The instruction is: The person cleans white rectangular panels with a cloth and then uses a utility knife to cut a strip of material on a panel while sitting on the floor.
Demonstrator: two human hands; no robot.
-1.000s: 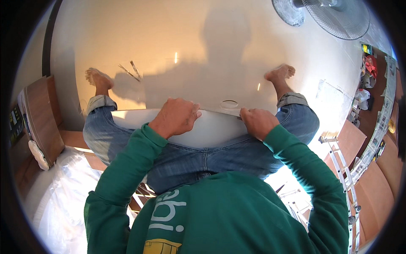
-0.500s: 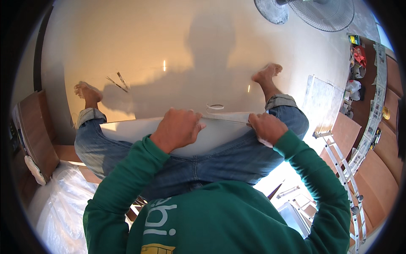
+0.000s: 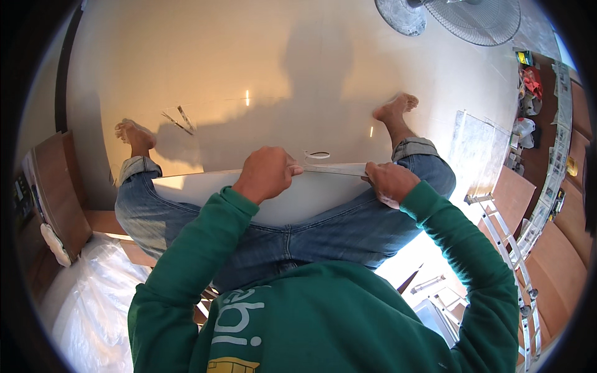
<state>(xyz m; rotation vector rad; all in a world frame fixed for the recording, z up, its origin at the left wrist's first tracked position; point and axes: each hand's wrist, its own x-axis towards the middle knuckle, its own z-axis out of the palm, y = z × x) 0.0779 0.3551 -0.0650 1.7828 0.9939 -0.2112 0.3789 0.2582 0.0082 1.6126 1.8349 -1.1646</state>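
A white board [image 3: 298, 202] rests across my lap between my spread thighs, its long far edge facing away from me. Along that edge runs a thin pale edging strip [image 3: 319, 155], part of which curls into a loop just beyond the board. My left hand [image 3: 267, 174] is closed at the middle of the edge, thumb and fingers pinched at the strip. Toward the board's right end, my right hand [image 3: 394, 183] is also closed, its fingertips pinching the strip at the edge. The undersides of both grips are hidden.
Two slim tools [image 3: 178, 123] lie on the glossy floor near my left foot. A fan [image 3: 476, 22] stands at the far right. A metal ladder [image 3: 511, 255] and brown panels are on the right. Clear plastic sheeting [image 3: 99, 304] and wood panels [image 3: 46, 186] sit at left.
My left hand has shifted a little right and away from me along the board's edge. My right hand stays at nearly the same place. The view has moved slightly.
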